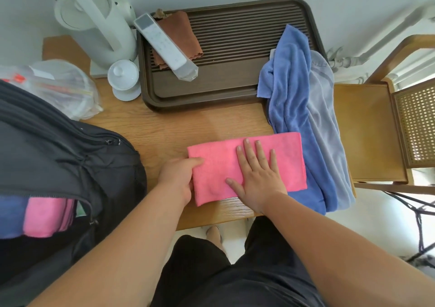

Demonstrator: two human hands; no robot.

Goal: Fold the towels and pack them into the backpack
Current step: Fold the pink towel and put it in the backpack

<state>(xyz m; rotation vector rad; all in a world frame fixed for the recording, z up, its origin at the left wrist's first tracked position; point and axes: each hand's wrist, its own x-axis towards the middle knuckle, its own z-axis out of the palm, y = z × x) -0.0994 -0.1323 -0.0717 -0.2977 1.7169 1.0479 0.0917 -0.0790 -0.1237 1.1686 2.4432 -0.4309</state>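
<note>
Two hands are on one pink towel [216, 165], which lies folded into a rectangle on the wooden table [164, 127], just below centre frame. Its long axis runs left to right, the right end tilted slightly toward the top of the frame; that short end overlaps a blue towel [289, 94]. The left hand [179, 177] pinches the towel's left short edge, thumb on top and fingers curled beneath. The right hand [256, 177] lies flat on the towel's middle, fingers straight and spread, pointing toward the top of the frame, gripping nothing. The blue towel is unfolded and rumpled, its long axis running from the dark slatted tray [235, 83] in the upper centre down to the table's lower right edge; a grey towel [322, 108] lies alongside it on the right, touching it. The dark backpack [58, 156] fills the left of the frame, unzipped, with a folded pink towel [47, 217] and a blue one [10, 214] showing in its opening at lower left. A white remote [164, 42] rests on a brown cloth [188, 26] in the tray. A wooden chair [367, 130] stands at right.
</note>
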